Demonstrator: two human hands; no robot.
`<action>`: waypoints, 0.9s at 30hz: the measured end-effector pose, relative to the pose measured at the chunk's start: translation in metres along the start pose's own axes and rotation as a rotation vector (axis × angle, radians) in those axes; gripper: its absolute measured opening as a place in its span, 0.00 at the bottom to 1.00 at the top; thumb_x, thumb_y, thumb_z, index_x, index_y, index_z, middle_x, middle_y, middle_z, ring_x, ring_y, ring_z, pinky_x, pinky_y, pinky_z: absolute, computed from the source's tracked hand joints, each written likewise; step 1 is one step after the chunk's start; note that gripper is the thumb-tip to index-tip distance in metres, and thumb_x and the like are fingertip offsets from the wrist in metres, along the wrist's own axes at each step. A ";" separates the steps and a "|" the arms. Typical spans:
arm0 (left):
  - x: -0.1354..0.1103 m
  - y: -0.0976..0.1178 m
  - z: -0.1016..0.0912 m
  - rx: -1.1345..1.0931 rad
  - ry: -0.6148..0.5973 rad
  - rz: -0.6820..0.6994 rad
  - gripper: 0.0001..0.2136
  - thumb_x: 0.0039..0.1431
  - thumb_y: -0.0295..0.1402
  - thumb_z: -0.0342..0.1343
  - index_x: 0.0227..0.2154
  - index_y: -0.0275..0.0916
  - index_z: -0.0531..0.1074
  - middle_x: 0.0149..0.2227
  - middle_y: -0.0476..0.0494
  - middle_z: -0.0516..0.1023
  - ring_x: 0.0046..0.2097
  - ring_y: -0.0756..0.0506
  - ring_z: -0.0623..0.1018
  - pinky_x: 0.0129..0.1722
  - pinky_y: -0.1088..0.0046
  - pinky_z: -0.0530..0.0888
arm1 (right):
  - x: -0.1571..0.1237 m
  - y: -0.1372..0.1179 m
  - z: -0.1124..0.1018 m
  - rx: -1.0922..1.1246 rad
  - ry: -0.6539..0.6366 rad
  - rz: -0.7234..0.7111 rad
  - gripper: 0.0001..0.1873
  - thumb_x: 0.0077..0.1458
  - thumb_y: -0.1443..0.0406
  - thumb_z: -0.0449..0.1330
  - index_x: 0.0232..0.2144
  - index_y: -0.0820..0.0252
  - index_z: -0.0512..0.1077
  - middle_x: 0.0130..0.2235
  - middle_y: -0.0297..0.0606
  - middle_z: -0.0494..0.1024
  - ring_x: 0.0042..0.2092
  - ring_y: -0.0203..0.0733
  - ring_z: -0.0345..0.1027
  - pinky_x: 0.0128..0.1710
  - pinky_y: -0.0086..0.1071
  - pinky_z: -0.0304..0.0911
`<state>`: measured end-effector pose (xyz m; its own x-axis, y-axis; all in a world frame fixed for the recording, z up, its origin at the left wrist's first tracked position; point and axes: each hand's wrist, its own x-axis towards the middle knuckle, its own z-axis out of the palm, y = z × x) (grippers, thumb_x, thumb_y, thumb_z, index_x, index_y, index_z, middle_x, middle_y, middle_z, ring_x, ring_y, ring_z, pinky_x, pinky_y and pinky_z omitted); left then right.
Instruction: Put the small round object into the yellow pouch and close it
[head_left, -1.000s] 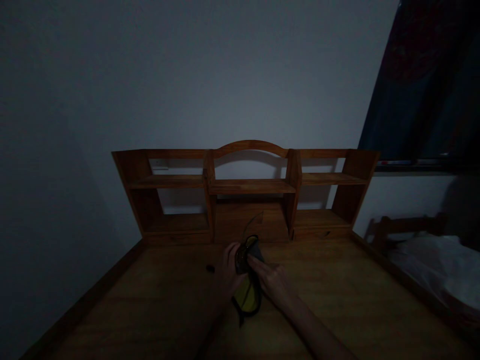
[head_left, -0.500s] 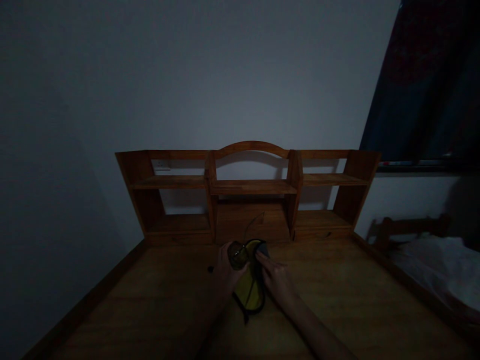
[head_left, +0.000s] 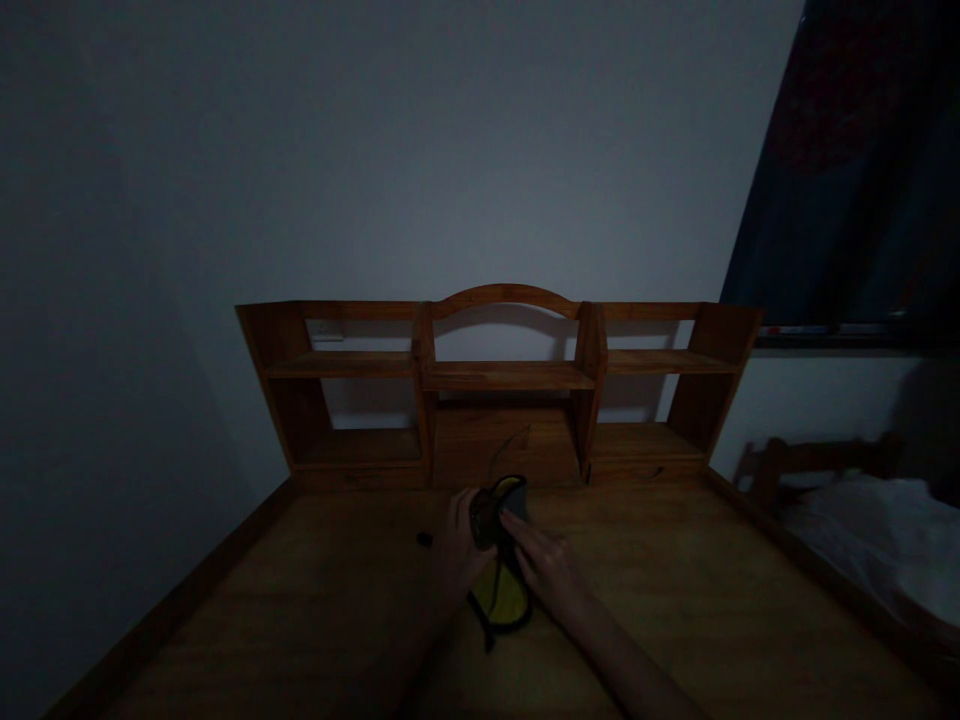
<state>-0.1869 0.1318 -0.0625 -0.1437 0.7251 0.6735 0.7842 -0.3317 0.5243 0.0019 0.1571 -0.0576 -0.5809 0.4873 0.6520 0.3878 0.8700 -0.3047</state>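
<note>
In the dim head view, a zip case [head_left: 510,600] with a yellow lining and black edging lies spread on the wooden desk, a dark tab hanging at its near end. My left hand [head_left: 456,550] is closed around a dark rounded object [head_left: 483,520], pressed against the case's far part; its kind is too dark to make out. On the right side, my right hand [head_left: 547,560] grips the edge of the case, its fingertips on a grey flap [head_left: 516,502] beside the rounded object. My fingers hide part of both things.
A small black item [head_left: 424,539] rests on the desk [head_left: 675,590] left of my left hand. At the back stands a wooden shelf unit [head_left: 510,375] against the wall. Raised rims edge the desk. Beyond the right rim lies pale bedding [head_left: 877,540].
My right fingers have shifted slightly left, bringing the case's grey flap in against the rounded object. My left hand has turned a little, and less of the rounded object shows.
</note>
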 end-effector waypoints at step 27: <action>-0.003 0.003 -0.004 0.092 -0.152 0.054 0.31 0.51 0.27 0.55 0.60 0.41 0.56 0.59 0.35 0.62 0.58 0.37 0.68 0.54 0.56 0.70 | 0.006 -0.010 -0.005 0.110 -0.139 0.074 0.33 0.55 0.76 0.50 0.63 0.53 0.60 0.61 0.38 0.66 0.57 0.43 0.67 0.57 0.38 0.65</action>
<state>-0.1870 0.1262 -0.0608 -0.0129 0.7929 0.6092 0.8410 -0.3209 0.4355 -0.0016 0.1507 -0.0473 -0.6500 0.5492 0.5253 0.3570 0.8309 -0.4269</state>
